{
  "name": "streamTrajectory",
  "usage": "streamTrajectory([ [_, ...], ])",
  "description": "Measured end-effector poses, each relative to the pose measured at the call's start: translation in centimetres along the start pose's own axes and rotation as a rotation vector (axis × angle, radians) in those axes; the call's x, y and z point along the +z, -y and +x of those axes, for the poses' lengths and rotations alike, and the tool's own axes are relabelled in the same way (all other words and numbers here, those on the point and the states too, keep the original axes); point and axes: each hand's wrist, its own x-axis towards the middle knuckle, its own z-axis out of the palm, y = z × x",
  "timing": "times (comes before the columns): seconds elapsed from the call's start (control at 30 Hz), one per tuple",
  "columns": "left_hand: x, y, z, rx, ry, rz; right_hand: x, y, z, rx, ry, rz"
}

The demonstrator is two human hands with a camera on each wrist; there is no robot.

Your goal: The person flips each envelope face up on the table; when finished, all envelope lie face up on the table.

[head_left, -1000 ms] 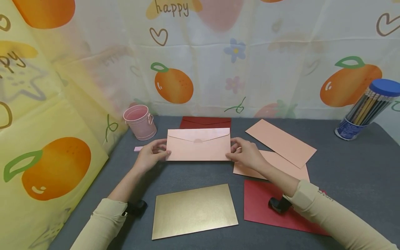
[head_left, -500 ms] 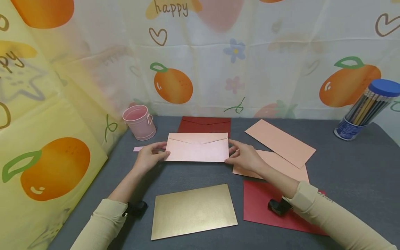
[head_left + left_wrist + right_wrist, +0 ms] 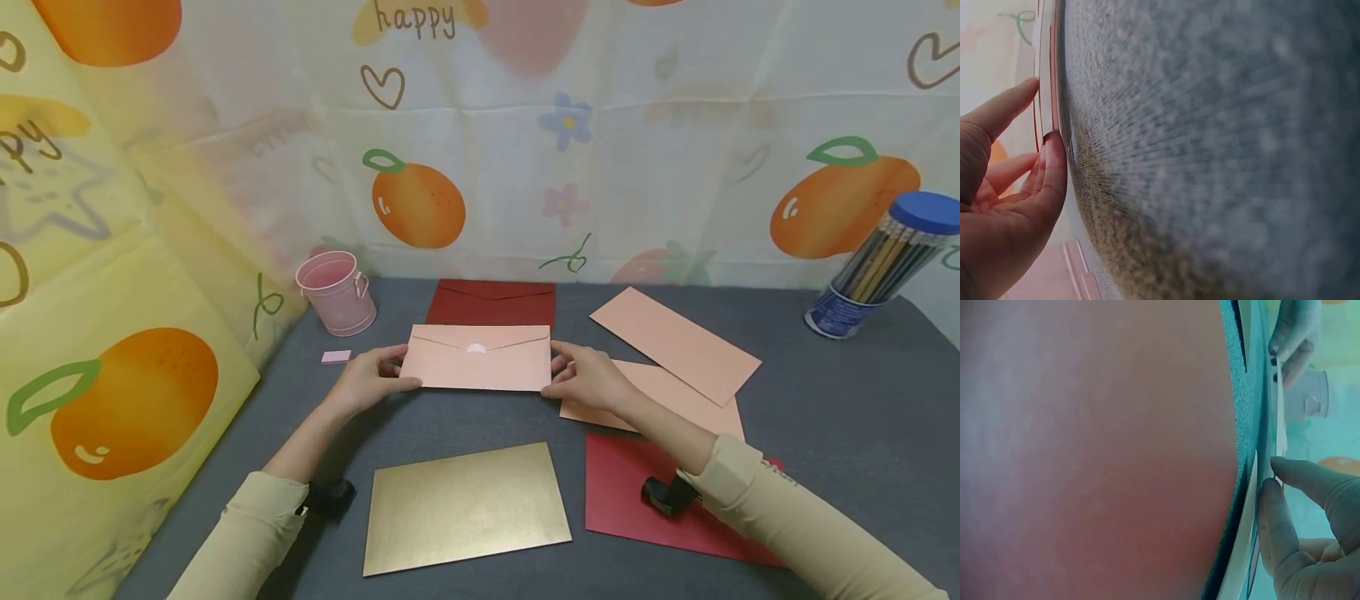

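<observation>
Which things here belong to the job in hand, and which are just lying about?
In the job: pale pink envelope, pinched by left hand and right hand.

Seemingly lying about: dark red envelope, gold paper, two peach papers, bright red paper, pink bucket, small pink block, pencil tub.

You can pass a hand over the bare tabletop (image 3: pixel 450 425) between the held pink envelope (image 3: pixel 480 371) and the flat gold piece (image 3: pixel 467 510), or at right between the peach envelopes (image 3: pixel 675 344) and the pencil tub (image 3: pixel 876 265). At far left the pink bucket (image 3: pixel 339 302) stands in your way; patterned cloth (image 3: pixel 495 167) walls off the far side. Your right forearm (image 3: pixel 671 427) spans the near-right red piece (image 3: pixel 618 493).
</observation>
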Motion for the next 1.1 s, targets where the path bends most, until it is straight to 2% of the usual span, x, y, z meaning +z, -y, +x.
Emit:
streamTrajectory([
  [0.3,0.2,0.2,0.5,-0.015,0.061,0.094,-0.2,-0.1,0.2,0.022,0.017,-0.01],
  [0.67,0.2,0.3,1.1,-0.004,0.048,0.136,0.0,-0.2,0.9,0.034,0.032,-0.011],
  [0.9,0.1,0.1,1.3,-0.006,0.051,0.129,0.0,-0.2,1.1,0.049,0.043,-0.006],
  [1.1,0.2,0.1,1.4,0.018,0.053,0.137,0.0,-0.1,1.1,0.053,0.037,-0.019],
])
